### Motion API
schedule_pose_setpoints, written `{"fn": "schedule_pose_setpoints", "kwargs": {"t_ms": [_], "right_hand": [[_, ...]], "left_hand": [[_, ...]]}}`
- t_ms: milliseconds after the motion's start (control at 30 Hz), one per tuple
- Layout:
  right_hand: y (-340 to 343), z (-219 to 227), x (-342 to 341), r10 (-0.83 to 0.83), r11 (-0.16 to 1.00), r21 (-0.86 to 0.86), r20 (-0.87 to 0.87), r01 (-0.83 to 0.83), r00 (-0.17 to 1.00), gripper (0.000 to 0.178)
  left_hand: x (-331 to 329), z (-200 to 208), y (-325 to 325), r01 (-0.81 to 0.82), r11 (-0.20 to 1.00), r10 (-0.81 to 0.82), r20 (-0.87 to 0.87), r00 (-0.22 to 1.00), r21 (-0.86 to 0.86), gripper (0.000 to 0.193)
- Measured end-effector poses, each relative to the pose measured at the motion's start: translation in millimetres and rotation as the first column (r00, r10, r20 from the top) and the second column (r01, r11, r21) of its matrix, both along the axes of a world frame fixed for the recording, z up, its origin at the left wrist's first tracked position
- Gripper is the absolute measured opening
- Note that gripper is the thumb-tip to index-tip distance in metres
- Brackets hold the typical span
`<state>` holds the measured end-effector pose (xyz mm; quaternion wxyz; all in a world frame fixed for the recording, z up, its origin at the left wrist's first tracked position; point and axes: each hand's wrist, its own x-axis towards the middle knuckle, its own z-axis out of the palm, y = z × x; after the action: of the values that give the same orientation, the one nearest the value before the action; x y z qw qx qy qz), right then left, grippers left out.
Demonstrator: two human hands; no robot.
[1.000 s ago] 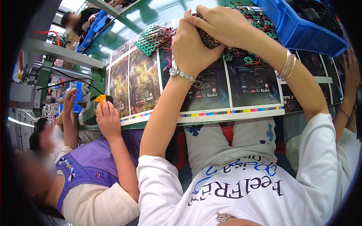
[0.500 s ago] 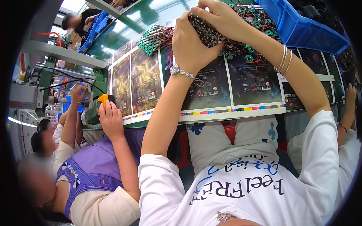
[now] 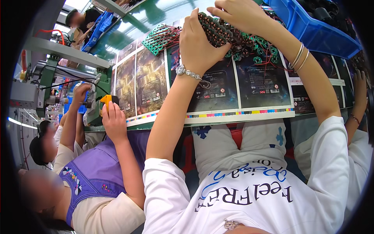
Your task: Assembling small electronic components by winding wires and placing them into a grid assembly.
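Note:
A tight block of small round electronic parts (image 3: 218,33), dark with copper-coloured centres and green edges, lies on the printed sheets. My left hand (image 3: 198,48) is cupped around its left and near sides, the fingers along one side and the thumb along the other. Over the block's far right part reaches my right hand (image 3: 243,15), fingers bent and apart, with nothing visible between them; its thumb is hidden. Loose green ring-shaped boards with red wires (image 3: 261,50) spread to the right of the block. To its left sits a sheet-like group of green boards (image 3: 156,41) with red wires.
Dark printed sheets (image 3: 212,105) cover the green table. A blue bin (image 3: 319,37) of black parts stands at the far right. On the left, a co-worker's hand (image 3: 115,121) touches a yellow-and-black tool (image 3: 107,102) by a metal machine (image 3: 50,80). Another person's hand (image 3: 360,84) shows at right.
My right hand has drawn away from my left fingers, slightly rightward, uncovering more of the block. My left hand has barely shifted.

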<state>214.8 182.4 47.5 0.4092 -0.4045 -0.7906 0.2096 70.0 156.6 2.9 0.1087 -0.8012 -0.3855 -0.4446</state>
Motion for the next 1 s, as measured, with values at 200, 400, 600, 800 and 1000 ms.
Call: {"fn": "schedule_pose_setpoints", "kwargs": {"t_ms": [200,400,600,800,1000], "right_hand": [[-18,-2,-4,-0.159,0.974,0.205,0.291,0.101,0.943,0.036],[-17,-4,-2,-0.246,0.944,0.301,0.368,0.136,0.896,0.037],[-4,-3,-1,-0.064,0.993,0.106,0.041,0.059,0.997,0.035],[-1,-6,2,0.053,0.992,-0.103,-0.127,-0.066,0.991,0.034],[-5,-10,-7,-0.005,0.917,-0.358,-0.452,-0.177,0.892,0.034]], "left_hand": [[3,5,-8,0.003,0.995,0.000,0.032,0.999,-0.098,0.103],[16,18,-22,0.003,0.962,0.044,0.168,0.985,-0.272,0.105],[8,2,-8,-0.047,0.995,0.045,0.023,0.999,0.087,0.094],[5,-4,-1,0.025,0.999,-0.026,0.074,0.997,0.021,0.086],[2,-5,-1,0.059,0.998,-0.057,0.107,0.993,-0.022,0.085]]}}
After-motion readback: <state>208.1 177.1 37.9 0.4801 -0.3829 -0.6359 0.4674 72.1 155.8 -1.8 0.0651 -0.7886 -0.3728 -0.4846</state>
